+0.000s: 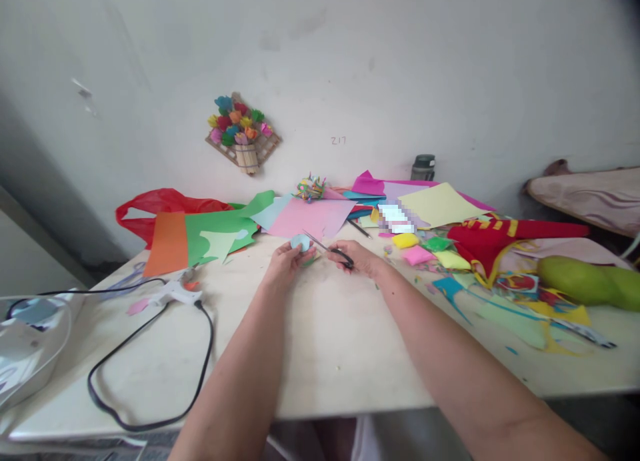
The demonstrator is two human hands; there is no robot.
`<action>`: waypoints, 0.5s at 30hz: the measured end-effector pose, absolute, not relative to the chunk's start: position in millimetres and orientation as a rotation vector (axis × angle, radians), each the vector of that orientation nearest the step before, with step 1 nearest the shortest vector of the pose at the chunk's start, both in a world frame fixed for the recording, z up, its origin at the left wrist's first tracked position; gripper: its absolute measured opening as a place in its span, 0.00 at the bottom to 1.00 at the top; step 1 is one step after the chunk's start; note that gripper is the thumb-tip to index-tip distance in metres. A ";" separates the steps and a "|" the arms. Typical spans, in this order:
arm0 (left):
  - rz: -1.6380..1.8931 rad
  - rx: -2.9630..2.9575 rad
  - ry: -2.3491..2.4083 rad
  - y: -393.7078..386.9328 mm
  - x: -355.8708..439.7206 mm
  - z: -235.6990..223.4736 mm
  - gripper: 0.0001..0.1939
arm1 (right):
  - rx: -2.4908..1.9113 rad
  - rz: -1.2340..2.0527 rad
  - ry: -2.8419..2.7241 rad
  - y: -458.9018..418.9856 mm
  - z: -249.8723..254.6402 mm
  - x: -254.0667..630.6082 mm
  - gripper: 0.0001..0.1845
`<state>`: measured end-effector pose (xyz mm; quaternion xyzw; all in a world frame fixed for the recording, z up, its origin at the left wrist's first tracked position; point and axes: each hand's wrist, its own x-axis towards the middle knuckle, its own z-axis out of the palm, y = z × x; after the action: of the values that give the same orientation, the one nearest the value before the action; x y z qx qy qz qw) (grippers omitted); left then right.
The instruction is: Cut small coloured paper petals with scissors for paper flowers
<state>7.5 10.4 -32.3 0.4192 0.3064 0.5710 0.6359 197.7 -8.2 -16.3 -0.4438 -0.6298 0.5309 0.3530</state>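
Pinched in my left hand (pixel 289 258) is a small rounded piece of light blue paper (pixel 301 242). My right hand (pixel 356 257) has its fingers in the black handles of a pair of scissors (pixel 342 255). The scissor blades point left and up, their tips close by the edge of the blue paper; whether they touch it I cannot tell. Both hands are above the middle of the pale table (pixel 345 341). Just beyond them lie a pink sheet (pixel 310 214) and a dark pencil or pen (pixel 359 229).
At left, a white hot glue gun (pixel 180 289) trails a looping black cord. Green paper (pixel 220 227) and an orange sheet (pixel 166 241) lie behind it. Paper scraps, colored packets (pixel 418 255) and red fabric (pixel 485 244) crowd the right. A dark bottle (pixel 423 167) stands by the wall.
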 end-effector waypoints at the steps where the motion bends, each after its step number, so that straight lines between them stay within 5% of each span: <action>1: 1.306 0.963 0.685 9.8 6.7 -31.8 0.08 | -1.121 1.391 -1.625 -8.9 -14.7 201.6 0.13; 15: 1.555 1.116 1.146 16.4 -18.1 -28.9 0.15 | -1.075 1.610 -1.571 -5.0 -6.3 251.6 0.24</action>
<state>-18.1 16.4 -28.9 0.4491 0.4612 0.6262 0.4398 251.6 -5.0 -6.3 -0.4087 -0.5972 0.6122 0.3186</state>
